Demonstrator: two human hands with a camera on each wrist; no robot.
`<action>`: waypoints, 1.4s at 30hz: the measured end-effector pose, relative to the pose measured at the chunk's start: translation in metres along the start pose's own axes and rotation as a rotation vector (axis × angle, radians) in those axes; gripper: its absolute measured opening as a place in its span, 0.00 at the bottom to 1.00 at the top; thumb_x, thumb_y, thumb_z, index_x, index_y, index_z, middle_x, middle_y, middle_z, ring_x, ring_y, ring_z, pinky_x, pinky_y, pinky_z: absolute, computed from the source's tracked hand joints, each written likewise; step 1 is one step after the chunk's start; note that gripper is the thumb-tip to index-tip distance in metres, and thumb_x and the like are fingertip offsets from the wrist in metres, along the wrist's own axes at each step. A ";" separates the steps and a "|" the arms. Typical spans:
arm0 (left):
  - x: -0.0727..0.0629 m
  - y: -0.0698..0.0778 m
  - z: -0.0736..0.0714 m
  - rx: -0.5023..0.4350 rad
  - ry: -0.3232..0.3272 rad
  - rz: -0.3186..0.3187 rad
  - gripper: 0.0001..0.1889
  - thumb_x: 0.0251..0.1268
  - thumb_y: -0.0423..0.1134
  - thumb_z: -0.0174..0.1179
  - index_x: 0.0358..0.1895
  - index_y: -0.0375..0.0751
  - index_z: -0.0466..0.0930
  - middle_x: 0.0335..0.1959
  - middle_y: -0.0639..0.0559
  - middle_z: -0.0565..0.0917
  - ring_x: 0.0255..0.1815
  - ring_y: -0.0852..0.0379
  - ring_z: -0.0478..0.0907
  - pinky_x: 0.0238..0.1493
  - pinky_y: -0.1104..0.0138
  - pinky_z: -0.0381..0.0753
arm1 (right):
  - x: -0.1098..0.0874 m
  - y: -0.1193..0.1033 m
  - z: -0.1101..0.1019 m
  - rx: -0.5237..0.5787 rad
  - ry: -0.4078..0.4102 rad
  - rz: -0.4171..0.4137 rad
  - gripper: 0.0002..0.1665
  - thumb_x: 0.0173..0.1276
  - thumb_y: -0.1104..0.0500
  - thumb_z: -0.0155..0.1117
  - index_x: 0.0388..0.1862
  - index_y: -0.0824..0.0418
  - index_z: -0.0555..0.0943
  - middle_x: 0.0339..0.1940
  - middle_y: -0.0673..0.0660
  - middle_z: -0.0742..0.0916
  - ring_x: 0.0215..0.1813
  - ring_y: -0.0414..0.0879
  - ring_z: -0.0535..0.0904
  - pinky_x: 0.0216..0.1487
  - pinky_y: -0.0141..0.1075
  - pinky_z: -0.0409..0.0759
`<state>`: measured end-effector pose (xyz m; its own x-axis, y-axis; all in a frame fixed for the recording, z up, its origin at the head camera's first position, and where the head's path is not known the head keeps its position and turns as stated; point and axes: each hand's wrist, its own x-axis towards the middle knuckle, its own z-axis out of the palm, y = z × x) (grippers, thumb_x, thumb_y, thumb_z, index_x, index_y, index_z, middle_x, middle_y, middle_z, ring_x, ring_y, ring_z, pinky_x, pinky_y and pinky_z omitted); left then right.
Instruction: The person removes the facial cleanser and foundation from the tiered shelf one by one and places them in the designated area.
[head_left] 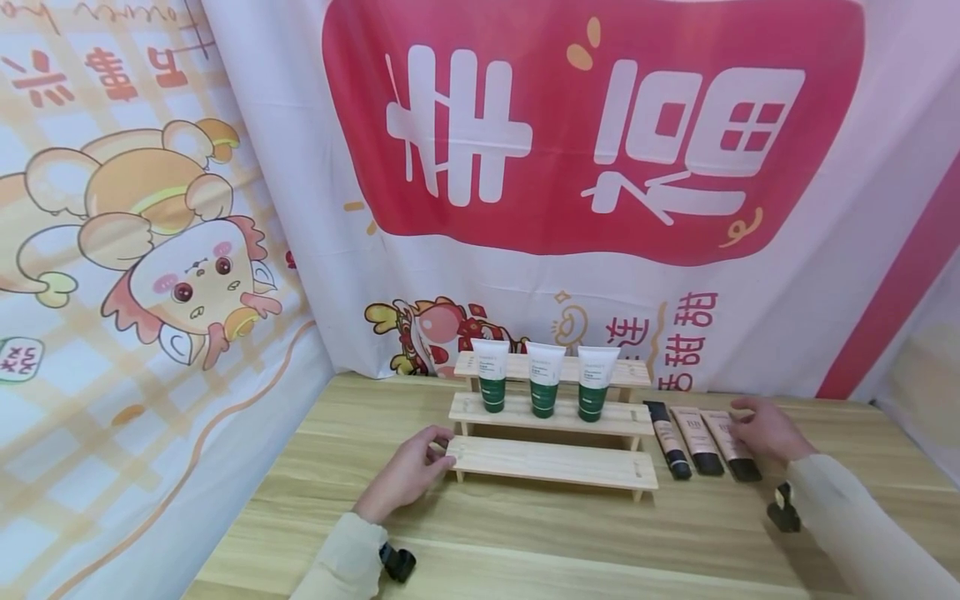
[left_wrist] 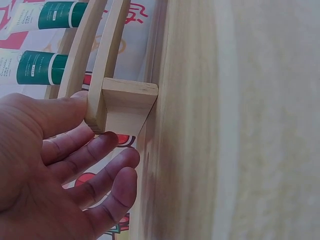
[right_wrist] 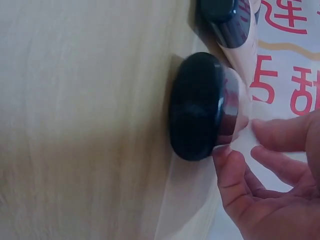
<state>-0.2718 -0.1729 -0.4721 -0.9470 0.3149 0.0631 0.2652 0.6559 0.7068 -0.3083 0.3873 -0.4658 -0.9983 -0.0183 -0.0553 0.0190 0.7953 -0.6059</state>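
At the right hand (head_left: 767,427), fingers (right_wrist: 233,172) apart, lies a tube (head_left: 726,440); left hand (head_left: 408,468) pinches rack (head_left: 551,461).

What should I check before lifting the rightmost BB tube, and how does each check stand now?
1. Left hand at the three-tier wooden rack: ok, touching its front left end.
2. Right hand at the rightmost BB tube: ok, it reaches the tube's side.
3. Secure grip on that tube: cannot tell; the right wrist view leaves it unclear.
4. Black cap on that tube: ok, in place.
5. Tube upright: not ok, it lies on the table.
6. Three green-and-white tubes standing: ok, upright on the middle step.
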 end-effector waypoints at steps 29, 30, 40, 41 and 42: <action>-0.001 -0.001 0.000 0.001 0.005 -0.006 0.20 0.66 0.38 0.59 0.59 0.38 0.70 0.49 0.49 0.76 0.43 0.55 0.76 0.42 0.62 0.78 | -0.011 -0.063 -0.003 0.093 0.442 -0.214 0.32 0.70 0.46 0.57 0.61 0.67 0.70 0.53 0.68 0.77 0.51 0.60 0.73 0.46 0.55 0.74; -0.001 -0.001 -0.001 -0.001 0.007 -0.010 0.19 0.66 0.38 0.59 0.59 0.39 0.71 0.49 0.49 0.76 0.43 0.55 0.76 0.42 0.62 0.78 | -0.013 -0.073 -0.001 0.104 0.470 -0.257 0.30 0.69 0.46 0.59 0.61 0.65 0.71 0.53 0.65 0.77 0.50 0.58 0.74 0.46 0.52 0.74; -0.002 0.000 -0.001 -0.006 0.004 -0.001 0.20 0.67 0.38 0.59 0.59 0.38 0.70 0.49 0.49 0.76 0.43 0.55 0.76 0.42 0.63 0.78 | -0.029 -0.155 0.029 0.147 0.518 -0.703 0.28 0.56 0.63 0.73 0.56 0.53 0.76 0.50 0.47 0.80 0.45 0.39 0.75 0.47 0.25 0.72; -0.002 0.000 0.000 -0.006 0.005 0.001 0.20 0.67 0.39 0.59 0.59 0.38 0.70 0.49 0.49 0.76 0.43 0.55 0.76 0.42 0.63 0.78 | -0.029 -0.159 0.032 0.152 0.514 -0.739 0.29 0.55 0.65 0.73 0.56 0.54 0.76 0.51 0.48 0.80 0.46 0.40 0.75 0.47 0.27 0.73; -0.002 0.000 0.000 -0.005 0.006 0.002 0.20 0.67 0.39 0.59 0.59 0.38 0.70 0.49 0.49 0.76 0.43 0.55 0.76 0.42 0.63 0.78 | -0.029 -0.163 0.034 0.160 0.506 -0.764 0.30 0.55 0.66 0.73 0.57 0.55 0.75 0.51 0.48 0.80 0.47 0.40 0.76 0.47 0.27 0.74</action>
<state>-0.2703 -0.1731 -0.4723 -0.9477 0.3118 0.0690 0.2661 0.6516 0.7104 -0.2808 0.2371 -0.3926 -0.6472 -0.2062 0.7339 -0.6839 0.5823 -0.4396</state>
